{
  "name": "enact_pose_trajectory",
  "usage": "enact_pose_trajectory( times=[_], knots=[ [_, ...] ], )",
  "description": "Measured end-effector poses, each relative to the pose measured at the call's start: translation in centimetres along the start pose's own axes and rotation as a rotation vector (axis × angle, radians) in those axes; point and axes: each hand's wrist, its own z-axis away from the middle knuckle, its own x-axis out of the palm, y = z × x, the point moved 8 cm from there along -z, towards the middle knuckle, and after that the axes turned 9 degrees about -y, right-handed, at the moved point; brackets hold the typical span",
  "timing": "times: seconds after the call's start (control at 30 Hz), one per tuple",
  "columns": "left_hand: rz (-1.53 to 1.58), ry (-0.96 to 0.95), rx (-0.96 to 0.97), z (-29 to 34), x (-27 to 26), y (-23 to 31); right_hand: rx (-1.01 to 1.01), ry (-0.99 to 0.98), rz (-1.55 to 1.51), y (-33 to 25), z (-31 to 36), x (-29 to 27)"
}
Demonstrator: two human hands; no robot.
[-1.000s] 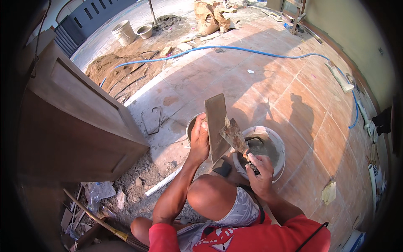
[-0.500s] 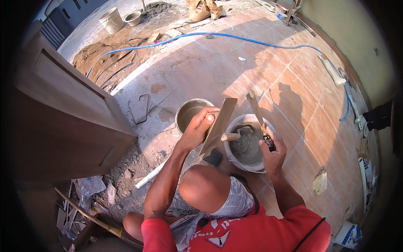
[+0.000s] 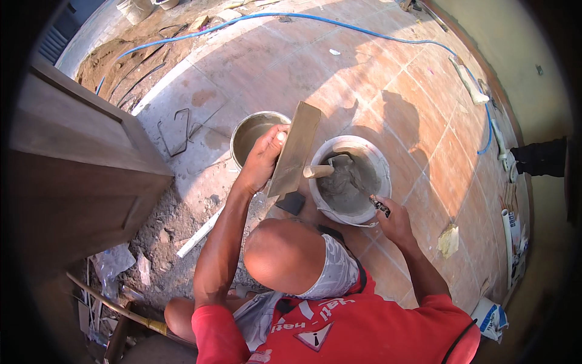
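My left hand (image 3: 262,159) is closed on the edge of a flat wooden board (image 3: 297,148), held tilted above the floor with its face bare. To its right stands a white bucket (image 3: 381,159) of wet grey mortar (image 3: 347,193). My right hand (image 3: 395,223) grips the dark handle of a trowel (image 3: 380,206) at the bucket's near right rim; the blade is down in the mortar, mostly hidden. A short wooden handle (image 3: 318,171) juts over the left rim; what it belongs to is hidden. Behind my left hand is a second bucket (image 3: 241,134), partly covered, with greyish contents.
A black block (image 3: 291,203) lies between my knee and the buckets. At left stands a wooden cabinet-like panel (image 3: 91,164), with rubble (image 3: 176,224) and a broom (image 3: 145,321) below. A blue hose (image 3: 291,15) curves across the tiled floor. Bent wire (image 3: 179,133) lies beyond.
The trowel, raised with its blade up over the bucket before, is now lowered into the mortar. My view has tilted nearer, so the scene sits higher. The board stays in my left hand.
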Motion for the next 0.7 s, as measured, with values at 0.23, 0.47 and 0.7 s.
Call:
enact_pose_trajectory(
  times=[0.23,0.47,0.7],
  knots=[
    [0.392,0.25,-0.024,2.3,-2.2,0.6,0.021,-0.131,0.13,-1.8,-1.9,-1.7],
    [0.918,0.132,0.15,2.2,-2.8,0.2,0.043,-0.262,0.362,-0.4,-2.6,-1.6],
    [0.953,0.169,0.249,2.6,-5.1,2.1,-0.058,-0.099,0.259,-0.9,-2.4,-3.2]
  ],
)
